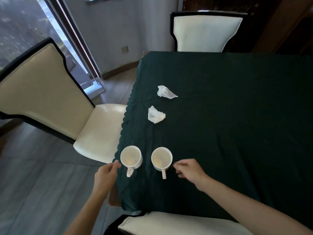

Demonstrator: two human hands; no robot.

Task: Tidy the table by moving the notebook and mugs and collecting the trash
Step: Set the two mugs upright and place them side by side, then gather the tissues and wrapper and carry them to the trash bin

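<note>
Mugs stand side by side near the table's (237,116) near-left corner, the left mug (131,156) right at the scalloped cloth edge and the right mug (161,158) just beside it, both upright, empty as far as I can see, handles turned toward the person. That puts each handle within easy reach of the hand on its side. The left hand (105,173) hangs off the table edge, fingertips close to the left mug's wall but apart from it, fingers loosely curled and holding nothing. The right hand (188,170) hovers over the cloth just right of the other mug, thumb and forefinger parted, also empty. Two crumpled tissues (156,114) lie further up the cloth, untouched, so the trash likely comes later. No notebook shows anywhere in view.
</note>
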